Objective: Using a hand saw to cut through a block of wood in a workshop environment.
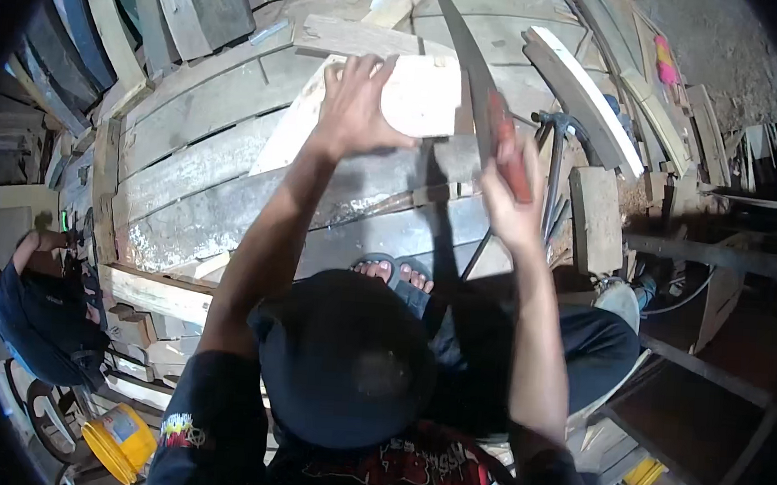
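Note:
My left hand (359, 110) grips a pale wooden board (428, 94), its fingers over the far edge and its thumb stretched along the near side. The board lies over other timber on the plank platform. My right hand (512, 197) is wrapped round the red handle of a handsaw (468, 43). The saw's long blade runs up and away, close to the board's right end. Whether its teeth touch the wood I cannot tell. Slight blur softens my right hand. Just right of it, a hammer (559, 125) with a dark head stands among wood pieces.
Planks (189, 3) lean in a row at the far left. A white-faced beam (587, 103) and a short block (596, 219) lie to the right. Another person (45, 318) is at the left. A yellow bucket (118, 444) stands at the lower left.

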The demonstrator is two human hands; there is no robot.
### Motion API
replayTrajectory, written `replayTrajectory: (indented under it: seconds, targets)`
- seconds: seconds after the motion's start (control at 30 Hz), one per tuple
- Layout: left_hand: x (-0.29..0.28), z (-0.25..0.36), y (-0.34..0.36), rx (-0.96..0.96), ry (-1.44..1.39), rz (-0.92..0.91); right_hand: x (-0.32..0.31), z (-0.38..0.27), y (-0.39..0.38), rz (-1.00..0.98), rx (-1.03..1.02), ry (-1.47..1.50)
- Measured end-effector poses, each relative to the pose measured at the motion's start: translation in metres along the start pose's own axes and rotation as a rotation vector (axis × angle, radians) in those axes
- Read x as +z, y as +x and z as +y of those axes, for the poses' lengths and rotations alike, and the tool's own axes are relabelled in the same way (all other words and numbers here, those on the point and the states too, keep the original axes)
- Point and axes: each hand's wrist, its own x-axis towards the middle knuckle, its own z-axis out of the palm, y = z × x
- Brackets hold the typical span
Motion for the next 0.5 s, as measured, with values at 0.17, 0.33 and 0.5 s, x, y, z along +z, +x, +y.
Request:
replayTrajectory:
  seconds: [0.17,0.33,0.5]
  targets:
    - [-0.016,-0.042,-0.002,-0.082,0.031,-0.096,0.010,0.003,-0.074,-0.060,0.002,-0.115]
    - [-0.006,-0.022,0.017,0.012,-0.011,-0.026,-0.024,-0.038,-0.211,0.124,0.200,0.102]
    - [0.002,-0.003,-0.008,-0.001,0.036,0.002,0.007,0.048,-0.044,0.342,0.006,0.074]
